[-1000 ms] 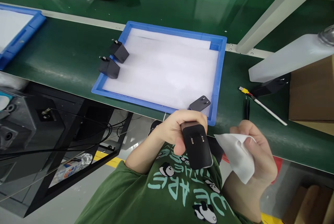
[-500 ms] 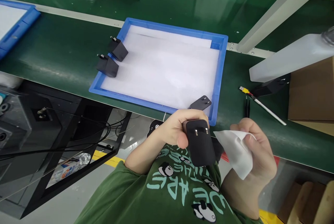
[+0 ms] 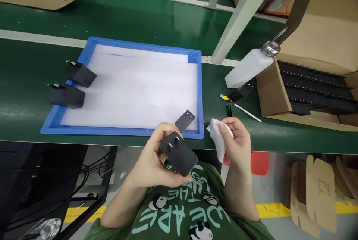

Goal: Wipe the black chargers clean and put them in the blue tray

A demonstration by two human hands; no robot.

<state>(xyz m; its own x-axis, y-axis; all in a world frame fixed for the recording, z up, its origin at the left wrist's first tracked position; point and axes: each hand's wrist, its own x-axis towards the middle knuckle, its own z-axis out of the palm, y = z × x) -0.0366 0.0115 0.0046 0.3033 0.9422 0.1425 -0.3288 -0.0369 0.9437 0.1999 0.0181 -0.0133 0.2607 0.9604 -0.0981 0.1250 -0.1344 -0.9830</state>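
Note:
My left hand (image 3: 148,167) is wrapped around a black charger (image 3: 180,156), whose two metal prongs point up and left. A thin white cloth (image 3: 217,135) is pinched between the thumb and fingers of my right hand (image 3: 239,137), apart from the charger. Just beyond my left hand, a flat black plug piece (image 3: 185,120) with two prongs lies in the near right corner of the blue tray (image 3: 199,94). Two more black chargers, one upper (image 3: 81,74) and one lower (image 3: 67,96), rest at the tray's left rim with prongs facing left. White sheets (image 3: 134,90) line the tray.
On the green bench to the right are a white bottle (image 3: 248,68) with a metal top, another black charger (image 3: 242,92), a white stick with a yellow tip (image 3: 246,112) and black tweezers (image 3: 229,110). An open carton (image 3: 275,94) holds rows of black chargers. A slanted post (image 3: 243,16) rises behind.
The view has shifted right, bringing the carton of chargers into sight. My left hand has turned the held charger, its prongs now toward the upper left. My right hand still holds the cloth.

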